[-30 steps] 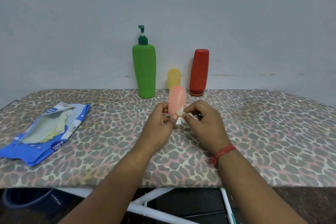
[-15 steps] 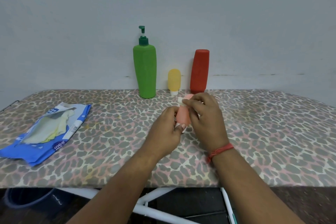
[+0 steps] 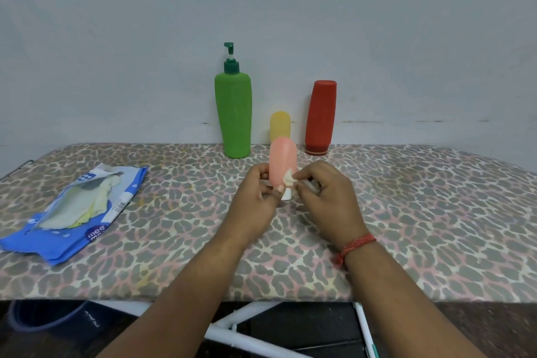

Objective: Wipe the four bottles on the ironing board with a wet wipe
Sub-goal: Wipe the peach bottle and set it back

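Observation:
My left hand (image 3: 257, 196) grips a small pink bottle (image 3: 282, 158) near its white cap, holding it upright with the cap down above the ironing board (image 3: 406, 212). My right hand (image 3: 325, 197) pinches a small white wet wipe (image 3: 289, 180) against the bottle's lower right side. Behind them, along the wall, stand a tall green pump bottle (image 3: 233, 113), a small yellow bottle (image 3: 279, 125) partly hidden by the pink one, and a red bottle (image 3: 320, 118) resting on its cap.
An open blue wet-wipe pack (image 3: 78, 212) lies on the left of the board. The board's front edge runs just below my wrists, with its white frame (image 3: 232, 334) and a dark blue bucket (image 3: 43, 317) underneath. A wall stands right behind the bottles.
The pink bottle went from upright to low between my hands and is upright again. The wipe moved from the bottle's top end back down to its lower side near the cap.

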